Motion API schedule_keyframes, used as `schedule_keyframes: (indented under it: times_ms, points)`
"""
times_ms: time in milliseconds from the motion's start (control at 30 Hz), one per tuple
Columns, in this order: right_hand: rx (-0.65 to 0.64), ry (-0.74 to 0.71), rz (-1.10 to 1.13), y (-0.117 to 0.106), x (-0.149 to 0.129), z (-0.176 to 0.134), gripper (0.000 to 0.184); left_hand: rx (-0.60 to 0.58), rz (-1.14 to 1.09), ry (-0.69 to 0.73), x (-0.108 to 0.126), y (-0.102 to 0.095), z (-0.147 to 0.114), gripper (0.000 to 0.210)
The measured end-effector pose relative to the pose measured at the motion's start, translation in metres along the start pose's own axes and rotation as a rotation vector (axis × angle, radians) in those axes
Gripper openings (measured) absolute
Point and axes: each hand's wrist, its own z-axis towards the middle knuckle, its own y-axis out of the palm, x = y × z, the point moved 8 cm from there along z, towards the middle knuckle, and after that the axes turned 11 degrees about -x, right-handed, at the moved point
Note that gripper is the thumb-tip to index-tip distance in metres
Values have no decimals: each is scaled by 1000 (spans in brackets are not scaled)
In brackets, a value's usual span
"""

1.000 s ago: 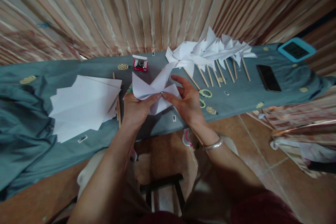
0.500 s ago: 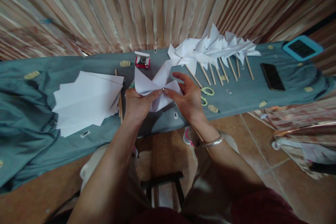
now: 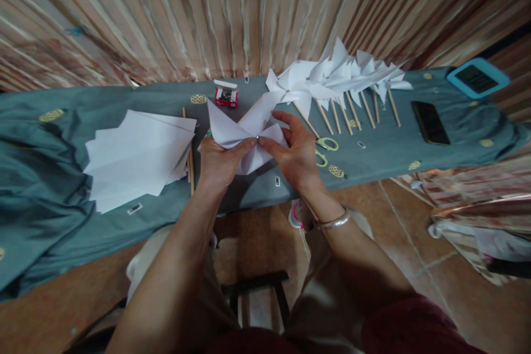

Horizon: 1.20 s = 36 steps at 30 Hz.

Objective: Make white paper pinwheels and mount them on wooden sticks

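Note:
Between my two hands is a white paper pinwheel [image 3: 259, 113], its blades folded in to the centre, where a small shiny pin head shows. My left hand [image 3: 219, 161] grips it from the left, thumb pressed by the pin. From the right, my right hand [image 3: 299, 152] pinches it, thumb tip at the centre and index finger raised and curled; its other fingertips are partly hidden behind the paper. Just beyond stands a small open red box [image 3: 226, 98] with dark little items inside. Green-handled scissors [image 3: 328, 144] lie beside my right hand, their blades out of sight.
A stack of white paper sheets [image 3: 139, 160] lies at left, with a few wooden sticks [image 3: 191, 168] along its right edge. Several pinwheels on sticks [image 3: 332, 74] overlap at the back right. A phone [image 3: 430, 123] and a blue-framed tablet [image 3: 478, 76] rest on the green cloth [image 3: 385, 152] further right.
Both hands stay closed at the pinwheel's centre. The pinwheel tilts slightly, its left blade shifting a little outward and up. Nothing else has visibly moved apart from a slight camera shift.

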Motion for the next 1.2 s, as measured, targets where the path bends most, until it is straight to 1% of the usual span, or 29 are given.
schedule_keyframes:
  times_ms: [133,267,333,433,533,633,767,833,933,1200]
  points:
    - [-23,16,52,2,1,0,60,-3,5,3,2,-1,0,24]
    - [-11,51,126,0,3,-1,65,7,-27,20,6,-1,0,29]
    - [-29,77,171,0,3,0,56,7,-32,12,7,-1,0,30]
    - [-117,153,259,3,8,2,41,-17,2,8,8,0,0,29]
    - [-174,217,326,4,14,2,40,-54,45,24,9,2,0,33]
    - [-208,248,328,5,16,2,37,-69,100,24,8,2,0,37]
    - [-215,267,323,5,16,1,32,-105,141,11,6,4,-1,32]
    - [-199,278,339,3,17,1,29,-128,141,8,6,5,-1,30]
    - [-213,293,355,4,18,1,26,-142,135,7,5,6,-1,29]
    - [-237,248,380,6,15,1,22,-128,16,-50,0,4,-5,27]
